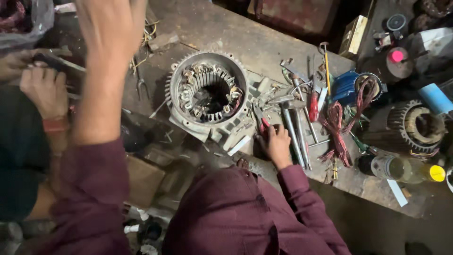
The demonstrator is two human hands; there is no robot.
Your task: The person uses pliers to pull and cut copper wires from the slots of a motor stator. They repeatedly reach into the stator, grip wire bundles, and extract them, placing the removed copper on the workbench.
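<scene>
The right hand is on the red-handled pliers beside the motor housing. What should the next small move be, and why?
Probably close the right hand around the pliers and lift them toward the motor housing. The hand rests on the handles, and the housing stands open just beside them with its windings exposed. The left hand is raised above the bench, holding nothing.

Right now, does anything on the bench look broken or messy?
Yes. The round motor housing lies open, its inner wire coils bent and ragged. Loose reddish wire sprawls among scattered tools to its right. The right hand rests on the bench beside red-handled pliers; the left hand is raised.
</scene>
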